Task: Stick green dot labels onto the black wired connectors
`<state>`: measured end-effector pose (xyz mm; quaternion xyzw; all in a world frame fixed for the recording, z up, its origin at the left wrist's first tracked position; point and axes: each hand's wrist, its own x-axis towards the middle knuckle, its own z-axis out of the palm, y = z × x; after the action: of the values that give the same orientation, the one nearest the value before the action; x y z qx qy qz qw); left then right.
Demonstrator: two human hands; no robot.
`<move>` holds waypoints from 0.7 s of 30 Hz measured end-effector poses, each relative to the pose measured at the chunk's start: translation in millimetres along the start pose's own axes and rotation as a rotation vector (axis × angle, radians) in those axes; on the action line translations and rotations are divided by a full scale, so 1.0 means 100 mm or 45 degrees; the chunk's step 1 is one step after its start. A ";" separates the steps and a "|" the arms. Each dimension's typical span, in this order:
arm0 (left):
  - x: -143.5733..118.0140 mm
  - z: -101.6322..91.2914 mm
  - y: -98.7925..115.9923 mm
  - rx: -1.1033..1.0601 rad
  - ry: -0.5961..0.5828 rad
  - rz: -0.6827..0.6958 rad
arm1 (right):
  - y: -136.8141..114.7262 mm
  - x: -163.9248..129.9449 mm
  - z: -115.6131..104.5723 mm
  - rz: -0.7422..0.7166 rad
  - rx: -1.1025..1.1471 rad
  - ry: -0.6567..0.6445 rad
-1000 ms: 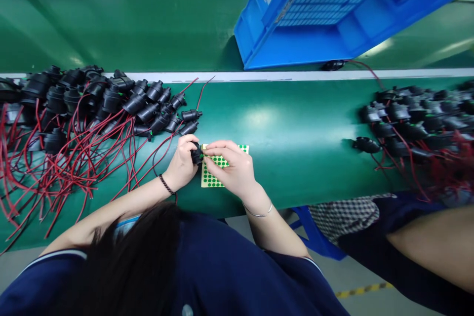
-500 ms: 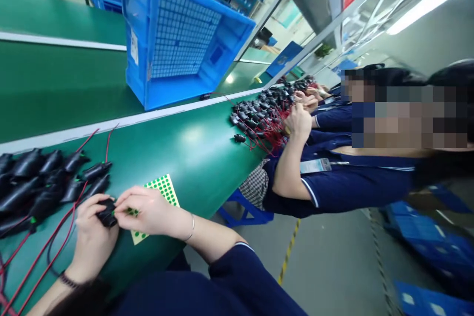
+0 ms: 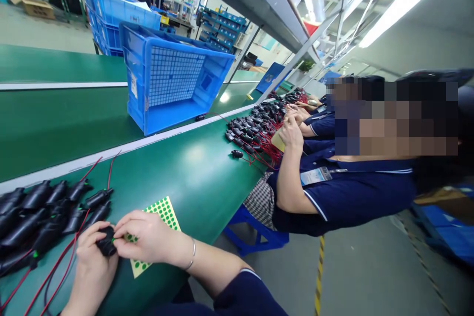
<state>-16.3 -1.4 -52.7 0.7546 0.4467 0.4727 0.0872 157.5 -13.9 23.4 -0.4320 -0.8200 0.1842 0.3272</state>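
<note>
At eight o'clock in view, the left hand wraps round a black part, apparently unfinished, its green spot pinched by the right hand, while some piled parts at its ten o'clock show green and a green-dotted sheet at its two o'clock looks far from used up.

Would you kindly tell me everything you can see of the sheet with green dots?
The sheet looks thin and papery, pale yellow, with rows of round green dots that resemble stickers. It lies aslant on the green table, near the wearer's side. The right hand hides its middle from view; whether the two touch, I cannot tell.
</note>
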 end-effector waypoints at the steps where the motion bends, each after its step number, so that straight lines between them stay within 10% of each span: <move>1: 0.00 0.01 0.00 -0.004 0.015 0.010 | 0.00 0.00 -0.01 -0.005 -0.001 -0.005; 21: -0.03 0.04 -0.06 0.015 -0.010 0.031 | 0.01 0.02 0.01 -0.018 -0.072 -0.052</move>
<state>-16.9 1.4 -60.1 0.7623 0.4399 0.4683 0.0786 156.8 -11.4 23.0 -0.4314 -0.8345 0.1672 0.2994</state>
